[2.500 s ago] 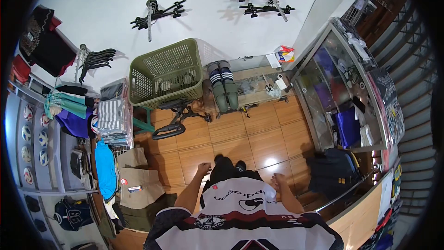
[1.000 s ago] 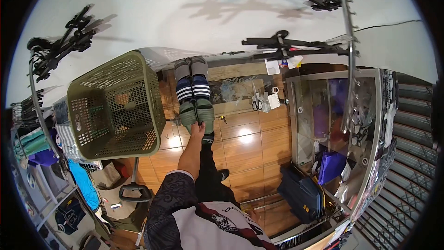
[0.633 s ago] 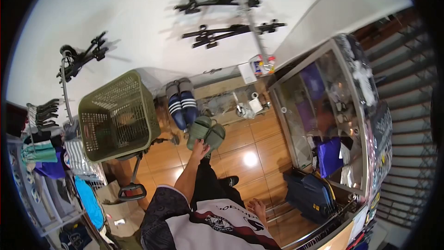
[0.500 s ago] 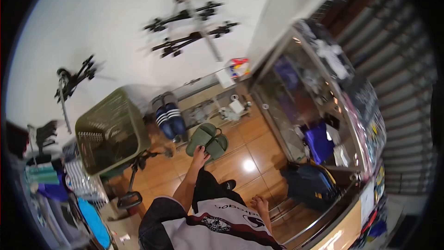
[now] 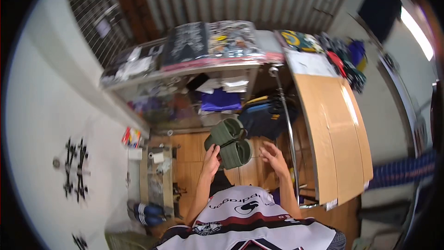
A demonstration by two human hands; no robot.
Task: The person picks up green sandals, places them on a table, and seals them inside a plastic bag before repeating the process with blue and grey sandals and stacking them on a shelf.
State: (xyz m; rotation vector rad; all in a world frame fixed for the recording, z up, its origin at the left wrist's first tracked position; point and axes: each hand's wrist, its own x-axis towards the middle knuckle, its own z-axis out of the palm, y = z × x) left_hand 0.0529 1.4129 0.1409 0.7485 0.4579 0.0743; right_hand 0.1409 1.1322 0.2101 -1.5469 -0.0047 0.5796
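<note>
My left hand (image 5: 212, 161) grips a pair of dark green slide sandals (image 5: 235, 154) by its near left side, fingers closed on it. The two slides are held side by side above the tiled floor, with a thin dark loop at their far right side. To the right of the pair, my right hand (image 5: 274, 156) is raised and empty, its fingers loosely bent and apart. It does not touch the slides. Beyond them, dark blue clothes (image 5: 263, 119) hang low beside a metal rail (image 5: 286, 120).
A glass display case (image 5: 159, 104) stands ahead, with packaged clothes (image 5: 231, 41) on top and a purple packet (image 5: 221, 100) inside. A cardboard-covered counter (image 5: 330, 129) runs along the right. Leftward are a low shelf (image 5: 150, 176), blue striped slides (image 5: 150, 214) and a green basket (image 5: 127, 240).
My view has turned right, from the wall and basket to the display case and counter. The green slides have come along in my left hand. My right hand has risen near them.
</note>
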